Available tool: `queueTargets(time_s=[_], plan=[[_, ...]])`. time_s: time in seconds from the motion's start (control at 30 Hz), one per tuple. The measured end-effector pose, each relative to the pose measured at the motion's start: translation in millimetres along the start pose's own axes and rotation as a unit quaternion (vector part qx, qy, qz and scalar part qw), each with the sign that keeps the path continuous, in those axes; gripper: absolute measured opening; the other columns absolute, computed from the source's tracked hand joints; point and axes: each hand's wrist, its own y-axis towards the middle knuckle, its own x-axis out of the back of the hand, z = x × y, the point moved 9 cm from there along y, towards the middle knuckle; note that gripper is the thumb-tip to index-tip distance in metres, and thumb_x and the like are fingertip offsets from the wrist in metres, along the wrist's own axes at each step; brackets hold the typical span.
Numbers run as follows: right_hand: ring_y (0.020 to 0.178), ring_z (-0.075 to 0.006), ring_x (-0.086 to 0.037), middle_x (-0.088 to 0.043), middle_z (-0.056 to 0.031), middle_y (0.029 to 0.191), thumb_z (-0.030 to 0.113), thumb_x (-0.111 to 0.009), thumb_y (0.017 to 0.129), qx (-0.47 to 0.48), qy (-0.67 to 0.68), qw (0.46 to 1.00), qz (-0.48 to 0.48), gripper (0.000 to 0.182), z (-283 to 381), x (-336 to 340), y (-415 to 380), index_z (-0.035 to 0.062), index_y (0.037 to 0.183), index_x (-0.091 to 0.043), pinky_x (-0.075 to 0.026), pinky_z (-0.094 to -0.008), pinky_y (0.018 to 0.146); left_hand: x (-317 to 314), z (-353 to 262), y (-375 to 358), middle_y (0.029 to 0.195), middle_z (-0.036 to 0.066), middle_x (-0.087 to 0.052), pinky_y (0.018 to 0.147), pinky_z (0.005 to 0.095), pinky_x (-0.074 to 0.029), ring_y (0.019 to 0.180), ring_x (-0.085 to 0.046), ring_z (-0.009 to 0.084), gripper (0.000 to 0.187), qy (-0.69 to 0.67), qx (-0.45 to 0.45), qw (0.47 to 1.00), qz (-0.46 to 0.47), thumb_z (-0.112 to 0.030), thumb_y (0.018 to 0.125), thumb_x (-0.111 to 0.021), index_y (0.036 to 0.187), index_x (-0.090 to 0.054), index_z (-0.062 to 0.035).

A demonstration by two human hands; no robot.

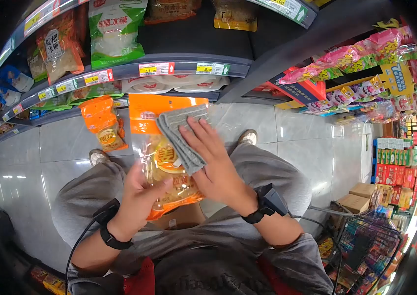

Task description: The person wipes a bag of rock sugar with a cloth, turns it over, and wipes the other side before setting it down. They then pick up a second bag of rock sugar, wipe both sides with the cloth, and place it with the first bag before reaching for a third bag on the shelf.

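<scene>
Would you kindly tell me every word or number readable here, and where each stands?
"枇杷冰糖": orange shelf bag
"冰糖": green-and-white bag; first characters unclear
"5.00": red-arrow tag below that bag
"11.00": next tag right
"8.00": green-arrow tag, same rail
Too blurred, small or partly covered: held orange bag, floor bag, shirt, right-hand display goods, remaining tags

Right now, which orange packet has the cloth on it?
The orange packet in the left hand, under the grey cloth; the other packet is on the floor.
</scene>
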Motion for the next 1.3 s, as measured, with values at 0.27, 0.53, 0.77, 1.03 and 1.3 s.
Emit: queueTargets(time_s=[0.27, 0.53, 0.77, 1.03, 1.3], plan=[[0.145, -0.0454, -0.025, -0.025, -0.0223, 0.159, 0.005, -0.057, 0.077, 0.057, 0.1, 0.992, 0.054, 0.076, 24, -10, -14, 0.0066, 0.15, -0.038, -0.025, -0.0533, 0.118, 28, -23, 11, 0.137, 0.011, -0.054, 0.098, 0.0425, -0.053, 0.12, -0.06, 0.0249, 0.045, -0.131, -0.02, 0.986, -0.104, -0.024, 0.106, -0.047, 0.147, -0.035, -0.0086], [0.145, -0.0471, -0.024, -0.025, -0.0195, 0.16, 0.009, -0.061, 0.077, 0.116, 0.01, 0.99, 0.082, 0.075, 46, -17, -25, 0.0116, 0.15, -0.041, -0.022, -0.0607, 0.117, 46, -21, 23, 0.141, 0.012, -0.052, 0.104, 0.0446, -0.048, 0.127, -0.056, 0.0289, 0.051, -0.264, 0.008, 0.959, -0.099, -0.041, 0.107, -0.036, 0.147, -0.036, -0.0082], [0.147, -0.0472, -0.019, -0.022, -0.0185, 0.162, 0.01, -0.06, 0.078, 0.05, 0.009, 0.993, 0.11, 0.076, 37, -35, -32, 0.0142, 0.15, -0.04, -0.018, -0.0626, 0.117, 21, 14, 14, 0.14, 0.01, -0.052, 0.101, 0.0373, -0.051, 0.124, -0.057, 0.0209, 0.053, -0.152, 0.072, 0.984, -0.057, -0.044, 0.108, -0.031, 0.145, -0.038, -0.007], [0.148, -0.0445, -0.018, -0.027, -0.0139, 0.161, 0.009, -0.059, 0.074, 0.085, -0.001, 0.99, 0.109, 0.073, 41, -30, -28, 0.0127, 0.146, -0.046, -0.018, -0.0629, 0.117, 12, 28, 12, 0.144, 0.01, -0.05, 0.105, 0.0383, -0.047, 0.126, -0.055, 0.0211, 0.057, -0.161, 0.089, 0.982, -0.049, -0.05, 0.107, -0.03, 0.151, -0.033, -0.0138], [0.132, -0.0334, -0.048, -0.056, -0.0132, 0.139, 0.014, -0.061, 0.08, 0.11, 0.17, 0.977, 0.067, 0.044, 33, -6, -28, 0.0033, 0.123, -0.061, -0.037, -0.0433, 0.111, 39, 1, 21, 0.146, 0.015, -0.048, 0.11, 0.0459, -0.041, 0.13, -0.05, 0.0328, 0.057, -0.192, 0.066, 0.978, -0.042, -0.046, 0.107, -0.032, 0.149, -0.036, -0.0064]])
